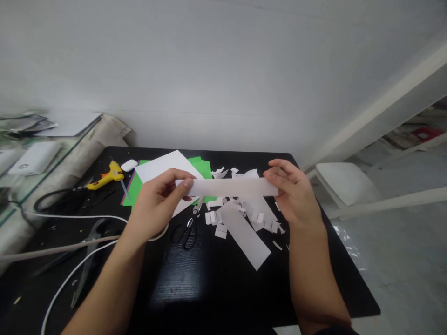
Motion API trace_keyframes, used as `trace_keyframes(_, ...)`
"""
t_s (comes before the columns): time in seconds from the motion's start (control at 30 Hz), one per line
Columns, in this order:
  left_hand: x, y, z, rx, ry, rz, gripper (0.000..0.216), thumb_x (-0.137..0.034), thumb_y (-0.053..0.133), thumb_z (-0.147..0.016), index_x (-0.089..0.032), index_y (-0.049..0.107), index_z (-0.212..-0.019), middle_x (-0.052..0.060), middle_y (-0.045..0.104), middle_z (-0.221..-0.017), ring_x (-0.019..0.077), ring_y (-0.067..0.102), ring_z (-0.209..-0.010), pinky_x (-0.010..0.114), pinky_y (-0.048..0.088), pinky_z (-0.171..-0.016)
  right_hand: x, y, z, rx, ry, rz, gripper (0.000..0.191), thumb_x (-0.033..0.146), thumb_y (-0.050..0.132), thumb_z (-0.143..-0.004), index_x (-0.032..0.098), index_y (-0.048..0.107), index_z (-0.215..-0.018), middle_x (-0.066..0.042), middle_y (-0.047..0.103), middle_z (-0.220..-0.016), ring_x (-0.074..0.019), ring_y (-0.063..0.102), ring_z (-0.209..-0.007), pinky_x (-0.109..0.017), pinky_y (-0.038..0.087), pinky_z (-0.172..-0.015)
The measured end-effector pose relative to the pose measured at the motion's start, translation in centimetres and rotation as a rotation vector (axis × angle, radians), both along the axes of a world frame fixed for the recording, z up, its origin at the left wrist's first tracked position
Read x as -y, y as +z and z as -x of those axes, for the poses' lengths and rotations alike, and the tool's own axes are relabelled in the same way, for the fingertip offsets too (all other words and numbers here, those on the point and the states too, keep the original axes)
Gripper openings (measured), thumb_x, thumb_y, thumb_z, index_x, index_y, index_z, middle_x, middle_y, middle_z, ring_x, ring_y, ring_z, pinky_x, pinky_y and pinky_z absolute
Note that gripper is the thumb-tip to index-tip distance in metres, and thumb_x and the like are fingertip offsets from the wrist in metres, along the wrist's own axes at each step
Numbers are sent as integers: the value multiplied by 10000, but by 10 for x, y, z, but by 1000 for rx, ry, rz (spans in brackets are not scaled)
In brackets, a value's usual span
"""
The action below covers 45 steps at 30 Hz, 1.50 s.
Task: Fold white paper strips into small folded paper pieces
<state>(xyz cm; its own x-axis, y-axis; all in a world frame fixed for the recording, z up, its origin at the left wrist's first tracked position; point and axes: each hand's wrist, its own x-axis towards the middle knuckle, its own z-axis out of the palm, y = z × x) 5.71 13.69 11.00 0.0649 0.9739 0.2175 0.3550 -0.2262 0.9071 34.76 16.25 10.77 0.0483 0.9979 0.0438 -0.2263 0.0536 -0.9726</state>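
Both my hands hold a long white paper strip [228,187] level above a black table [216,288]. My left hand [157,204] pinches the strip's left end between thumb and fingers. My right hand [295,193] grips its right end. Below the strip lie a wider white paper strip [246,237], several small white paper scraps [216,218] and black-handled scissors [190,228]. A white sheet [164,167] rests on green paper [136,188] behind my left hand.
A yellow glue gun [106,176] and a small white case [129,164] lie at the table's back left. Black pliers [87,251], white cables [73,270] and a black cord [56,200] cover the left side. A white chair [344,184] stands to the right.
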Motion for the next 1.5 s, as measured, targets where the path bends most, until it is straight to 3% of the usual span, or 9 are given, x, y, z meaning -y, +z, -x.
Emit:
trace_keyframes(0.17,0,0,-1,107,-67,3,145,-325,671,-956,-188,719,-959,2,682,-781,105,603,-563,249,498,-553,4,-1,6,8,673,104,506,640,770,-802,201,731,-1052,-39,730,-817,-163,675,-661,-272,532,-568)
trace_keyframes(0.27,2,0,-3,22,-290,38,146,-314,644,-978,-198,732,-971,38,711,-893,125,617,-670,252,515,-597,8,-10,30,78,758,137,441,573,723,-889,207,711,-1135,-72,754,-1043,-181,734,-881,-279,570,-727)
trace_keyframes(0.37,3,-1,-6,-32,-387,24,119,-289,647,-979,-211,736,-965,51,717,-963,163,657,-841,277,552,-731,12,-19,52,28,894,207,420,536,725,-899,200,682,-1147,-80,764,-1040,-205,763,-854,-318,592,-732)
trace_keyframes(0.53,1,-7,-9,75,-209,28,287,-310,752,-908,-237,667,-1173,49,699,-1076,159,672,-889,275,568,-750,14,-23,60,-44,796,260,366,388,829,-832,217,677,-1117,-52,778,-1003,-202,765,-855,-335,609,-745)
trace_keyframes(0.67,-3,-12,-10,182,-77,64,306,-338,768,-890,-196,640,-1129,54,691,-996,167,672,-866,273,578,-699,13,-24,59,-11,635,226,408,368,867,-787,234,696,-1132,-40,777,-967,-198,753,-850,-331,604,-734)
trace_keyframes(0.97,-4,-11,-14,303,-137,173,194,-320,733,-916,-184,651,-1027,0,667,-783,128,636,-702,255,539,-642,14,-26,65,90,456,137,552,355,922,-706,247,669,-1185,-32,724,-1014,-194,704,-908,-365,591,-836)
trace_keyframes(1.2,0,-11,-15,127,-273,223,223,-405,640,-968,-201,697,-899,15,669,-773,149,610,-692,276,494,-636,16,-24,61,46,550,143,585,322,913,-720,279,630,-1230,-14,727,-991,-203,729,-843,-353,610,-748)
trace_keyframes(1.33,5,-41,-19,149,-338,363,246,-422,631,-960,-187,690,-919,6,653,-744,135,582,-650,259,462,-608,23,-49,58,91,532,202,302,389,832,-811,222,697,-1024,-5,734,-825,-175,707,-738,-296,577,-655)
trace_keyframes(1.5,23,-99,-25,128,-372,505,265,-423,599,-959,-169,665,-916,-3,613,-732,133,560,-630,256,445,-599,39,-106,53,153,558,387,308,412,831,-797,166,684,-909,0,708,-741,-130,655,-646,-220,527,-549)
